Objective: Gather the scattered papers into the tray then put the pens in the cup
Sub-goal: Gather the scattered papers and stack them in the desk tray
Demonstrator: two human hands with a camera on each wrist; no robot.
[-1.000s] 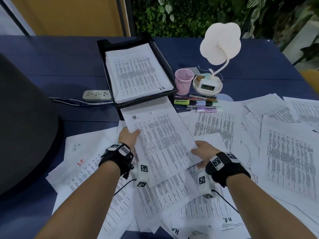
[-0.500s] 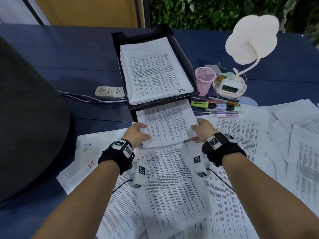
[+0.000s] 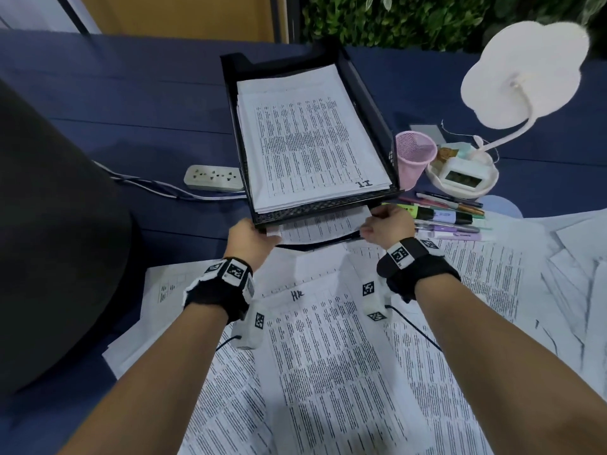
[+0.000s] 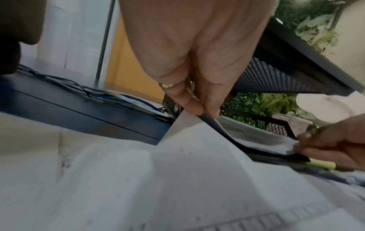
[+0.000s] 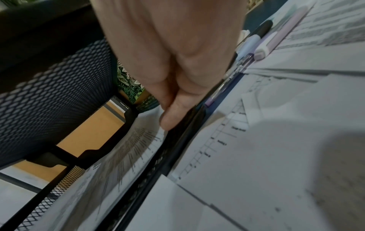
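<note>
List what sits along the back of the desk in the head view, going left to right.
Power strip → black paper tray → pink mesh cup → small clock on the white lamp base.

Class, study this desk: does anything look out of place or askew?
Yes. Printed papers lie scattered, overlapping at odd angles across the near table instead of in the tray. Pens lie loose beside the empty-looking pink cup. The sheet entering the lower tier sits slightly skewed.
</note>
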